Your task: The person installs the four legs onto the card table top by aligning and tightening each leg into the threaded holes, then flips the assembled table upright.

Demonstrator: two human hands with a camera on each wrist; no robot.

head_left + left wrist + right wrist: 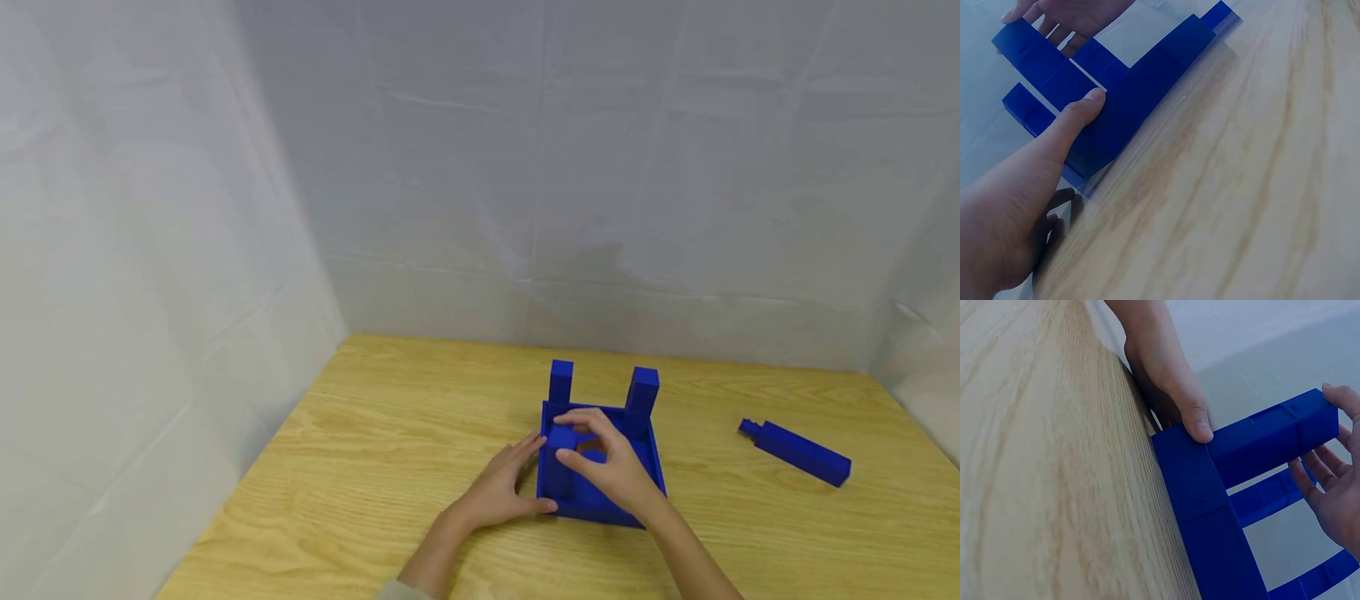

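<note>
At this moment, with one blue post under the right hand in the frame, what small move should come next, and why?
Probably press the post straight down into its corner. The right hand holds its top, the left hand braces the blue frame with the thumb at the post's base, and two posts already stand upright at the far corners. Whether it is fully seated cannot be told.

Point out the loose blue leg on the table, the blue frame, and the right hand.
loose blue leg (798,452), head view, middle of its long side
blue frame (660,467), head view, right wall
right hand (611,462), head view, back of hand
</note>
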